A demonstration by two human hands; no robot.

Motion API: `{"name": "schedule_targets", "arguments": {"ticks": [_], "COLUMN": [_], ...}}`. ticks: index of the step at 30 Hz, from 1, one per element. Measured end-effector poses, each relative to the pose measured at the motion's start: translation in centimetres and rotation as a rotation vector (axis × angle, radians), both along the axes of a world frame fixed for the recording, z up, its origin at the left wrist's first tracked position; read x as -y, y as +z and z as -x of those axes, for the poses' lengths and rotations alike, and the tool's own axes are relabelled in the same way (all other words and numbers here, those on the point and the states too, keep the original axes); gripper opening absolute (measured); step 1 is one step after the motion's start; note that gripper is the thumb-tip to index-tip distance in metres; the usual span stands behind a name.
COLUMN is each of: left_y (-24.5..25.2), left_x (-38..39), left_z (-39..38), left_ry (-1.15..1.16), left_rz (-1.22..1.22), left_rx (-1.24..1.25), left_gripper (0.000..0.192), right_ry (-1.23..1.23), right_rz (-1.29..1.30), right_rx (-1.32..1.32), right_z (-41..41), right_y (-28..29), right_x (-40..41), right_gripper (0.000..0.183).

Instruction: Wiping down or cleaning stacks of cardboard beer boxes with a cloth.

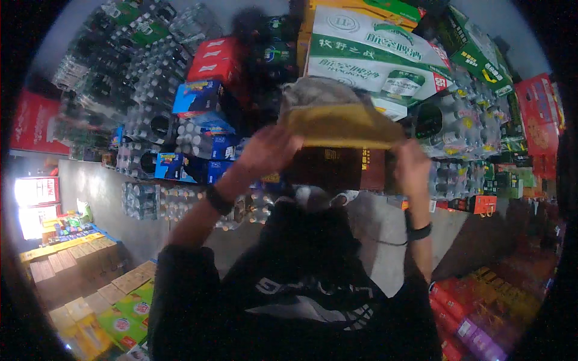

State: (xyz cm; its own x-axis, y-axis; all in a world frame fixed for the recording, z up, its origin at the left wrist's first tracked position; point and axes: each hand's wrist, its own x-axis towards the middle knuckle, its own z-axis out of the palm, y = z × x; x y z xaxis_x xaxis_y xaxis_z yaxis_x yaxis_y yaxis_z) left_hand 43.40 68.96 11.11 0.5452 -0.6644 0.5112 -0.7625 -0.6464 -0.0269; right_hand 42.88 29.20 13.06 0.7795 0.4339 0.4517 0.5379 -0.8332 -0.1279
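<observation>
My left hand (270, 151) grips the left end of a yellow-brown cloth (336, 122), whose far side looks grey and rumpled. At its right end, my right hand (412, 164) holds the same cloth, so it stretches between both hands. Motion blur hides the fingers and the cloth's exact kind. Below the cloth's lower edge shows a dark red-brown box (329, 164) with gold print. Just beyond, a white and green beer carton (352, 49) stands in a stack, partly covered by the cloth.
Shrink-wrapped bottles (149, 72) are piled high at the left, near red cartons (214, 58) and a blue carton (198, 97). More wrapped bottles (465, 122) stand at the right. Several tan cartons (72, 261) lie at lower left, and red packages (451, 298) at lower right. Grey floor (104, 189) shows between.
</observation>
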Motion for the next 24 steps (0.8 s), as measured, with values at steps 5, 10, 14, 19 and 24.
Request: {"name": "schedule_targets", "arguments": {"ticks": [5,10,14,19,24], "left_y": [-11.8,-8.9,-8.4,-11.6,-12.4], "left_x": [1.8,2.4,6.2,8.1,8.6], "left_z": [6.9,8.1,4.7,-1.0,-4.9], "left_ry": [0.110,0.297,0.299,0.353,0.380], "left_rz": [-0.141,0.053,0.093,-0.014,-0.039], "left_rx": [-0.546,-0.735,-0.637,-0.474,-0.387], "left_gripper": [0.048,0.056,0.066,0.075,0.077], "right_ry": [-0.150,-0.173,-0.183,-0.177,-0.203], "right_rz": [-0.222,-0.280,-0.155,0.022,0.116], "right_rx": [-0.513,-0.484,-0.427,-0.301,-0.281], "right_z": [7.6,8.2,4.4,-0.5,-4.8], "right_y": [-16.7,-10.0,-11.7,-12.9,-14.0], "right_x": [1.1,-3.8,-5.3,-9.3,-8.9], "right_gripper": [0.032,0.042,0.060,0.071,0.074]}}
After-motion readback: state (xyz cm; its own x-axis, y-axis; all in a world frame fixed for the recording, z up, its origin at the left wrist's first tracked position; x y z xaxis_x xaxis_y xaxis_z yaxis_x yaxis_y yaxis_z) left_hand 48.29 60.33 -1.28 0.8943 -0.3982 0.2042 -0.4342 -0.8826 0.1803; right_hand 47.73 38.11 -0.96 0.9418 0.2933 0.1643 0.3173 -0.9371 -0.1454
